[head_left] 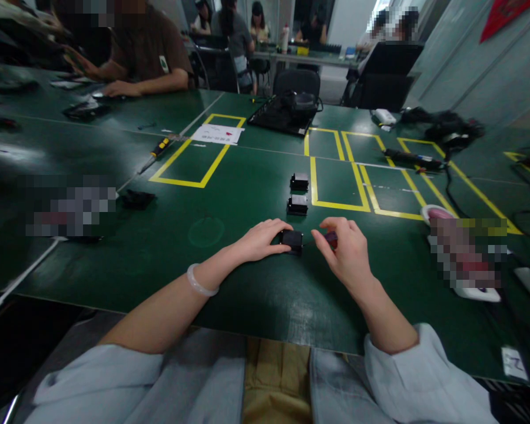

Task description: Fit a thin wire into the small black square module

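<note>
Left grip [265, 239] clasps a boxy, black, plastic-looking part [294, 241], light and stiff I'd guess, best held edgewise; right grip [348, 250] holds a small dark piece [331, 238].

Left hand [265, 240] grips black block [292, 241]; right hand [348, 250] holds dark piece [331, 239]

could read nothing with certainty. saw a row of dark characters and a red mark on the white paper sheet [208, 136] lying across the yellow tape outline [176, 183], too blurred to make out. found one bold character on the white tag [514, 363] at the near right edge of the table [247, 294], perhaps a 2 or an n. noticed a pale patch [163, 63] on a co-worker's sleeve, likewise illegible.
</note>
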Motion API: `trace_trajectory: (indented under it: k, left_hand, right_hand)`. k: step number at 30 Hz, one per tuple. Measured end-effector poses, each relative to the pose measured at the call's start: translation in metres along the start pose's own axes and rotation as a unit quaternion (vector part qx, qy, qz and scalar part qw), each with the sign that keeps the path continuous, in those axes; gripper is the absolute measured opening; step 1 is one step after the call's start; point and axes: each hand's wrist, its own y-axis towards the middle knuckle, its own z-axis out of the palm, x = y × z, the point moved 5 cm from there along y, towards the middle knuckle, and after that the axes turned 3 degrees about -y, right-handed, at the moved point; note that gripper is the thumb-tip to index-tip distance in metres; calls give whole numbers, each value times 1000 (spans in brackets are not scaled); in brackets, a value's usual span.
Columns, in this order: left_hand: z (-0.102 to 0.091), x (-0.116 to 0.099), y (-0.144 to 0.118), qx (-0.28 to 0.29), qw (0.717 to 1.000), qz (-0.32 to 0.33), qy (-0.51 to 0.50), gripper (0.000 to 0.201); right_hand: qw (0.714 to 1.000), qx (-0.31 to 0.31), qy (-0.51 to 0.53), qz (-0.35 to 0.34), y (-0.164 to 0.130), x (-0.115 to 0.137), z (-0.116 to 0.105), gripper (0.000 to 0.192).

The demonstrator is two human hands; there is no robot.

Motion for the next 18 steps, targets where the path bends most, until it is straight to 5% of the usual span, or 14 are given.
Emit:
trace_trajectory:
  k: [18]
  left_hand:
    - [0, 0, 0, -1, 1000, 4, 3, 36]
  right_hand:
    - [1000, -14, 18, -7, 0, 0, -1, 7]
